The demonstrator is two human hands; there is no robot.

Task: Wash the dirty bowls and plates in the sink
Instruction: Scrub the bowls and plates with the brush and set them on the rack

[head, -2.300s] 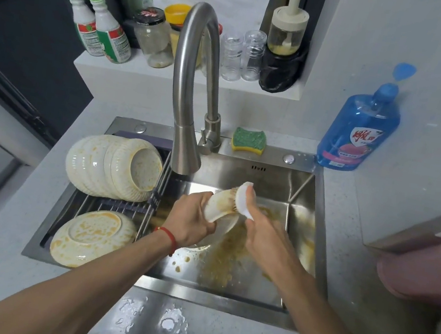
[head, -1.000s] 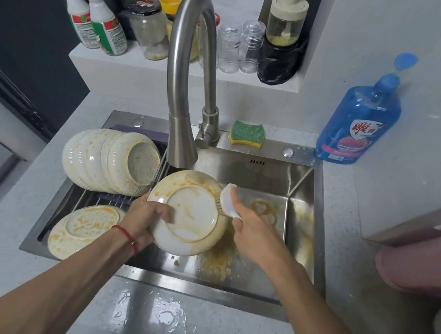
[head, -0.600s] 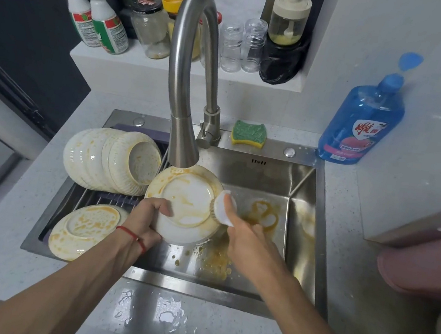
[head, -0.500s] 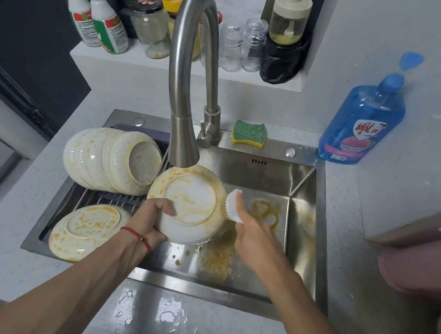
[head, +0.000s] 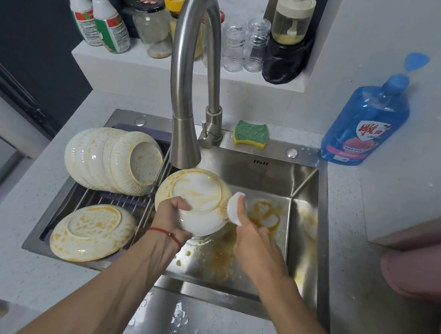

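Around the sink point(head: 317, 237), everything I care about can be placed by that steel basin, so I will take the scene from biggest to smallest. The sink itself is smeared with orange-yellow residue on its floor, and the faucet point(head: 188, 83) arches over it from the back rim with its spout ending just above the plate I hold. Over the sink's left part lies a drying rack point(head: 113, 198); on it a stack of dirty bowls point(head: 112, 160) lies on its side toward the back, and a dirty plate point(head: 91, 232) rests bottom-up toward the front. Behind the sink's right back corner stands a blue soap bottle point(head: 365, 119), and a green sponge point(head: 251, 133) sits on the back rim beside the faucet base. Over the middle of the basin, my left hand point(head: 171, 215) grips the plate point(head: 195, 200) by its lower edge, fingers curled round the rim, tilting its streaked underside toward me. My right hand point(head: 253, 235) is closed round a white scrub brush point(head: 233, 207), whose bristles touch the plate's right edge. I judge the step to be scrubbing this plate's underside; I cannot tell whether water is running. Next I should work the brush across the remaining orange streaks, turning the plate with a firm left-hand hold, since a wet rim may slip.
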